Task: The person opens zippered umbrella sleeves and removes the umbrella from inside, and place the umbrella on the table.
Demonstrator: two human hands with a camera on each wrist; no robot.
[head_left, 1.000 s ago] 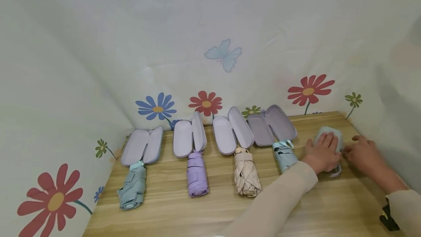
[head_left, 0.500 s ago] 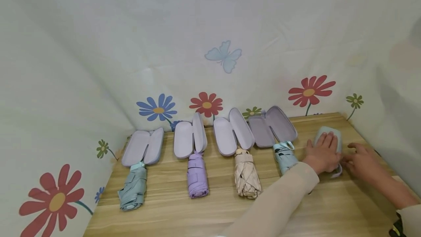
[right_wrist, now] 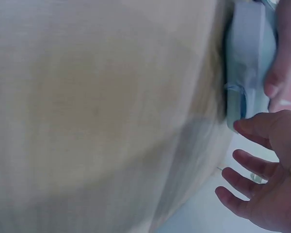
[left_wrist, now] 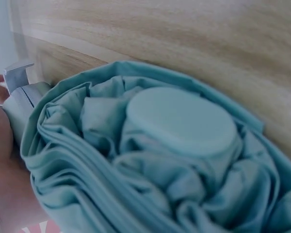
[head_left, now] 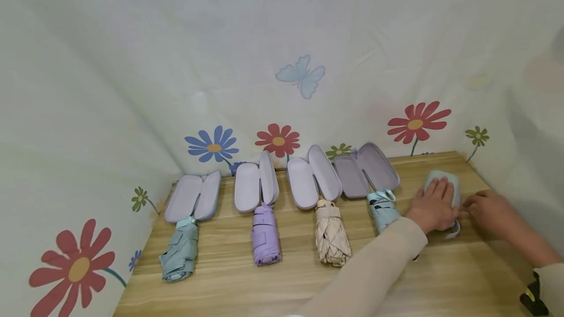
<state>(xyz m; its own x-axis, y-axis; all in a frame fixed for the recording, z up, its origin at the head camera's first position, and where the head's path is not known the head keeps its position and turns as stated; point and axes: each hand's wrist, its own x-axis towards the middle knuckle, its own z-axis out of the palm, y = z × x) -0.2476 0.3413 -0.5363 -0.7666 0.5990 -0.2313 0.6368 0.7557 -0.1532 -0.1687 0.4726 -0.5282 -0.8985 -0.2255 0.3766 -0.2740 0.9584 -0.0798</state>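
In the head view my left hand (head_left: 434,207) lies over a pale green zip case (head_left: 445,177) at the table's right side, fingers straight across its top. My right hand (head_left: 491,212) is at the case's right edge. The right wrist view shows its thumb and index fingertips together at the zipper (right_wrist: 243,104), where a dark slit shows; the zipper pull they seem to pinch is hidden. The other fingers are spread. A wrist strap (head_left: 454,230) hangs from the near end. A folded light blue umbrella (left_wrist: 179,121) fills the left wrist view, close to my left forearm.
Several open cases stand in a row along the wall, such as the leftmost case (head_left: 182,197). In front of them lie folded umbrellas: a green umbrella (head_left: 180,251), a purple umbrella (head_left: 266,236) and a beige umbrella (head_left: 332,236). Flower-printed cloth (head_left: 238,62) surrounds the wooden table (head_left: 220,292).
My right hand has shifted slightly nearer along the case's right edge, and its fingers have drawn together. My left hand stays on the case. The umbrellas and open cases have not moved.
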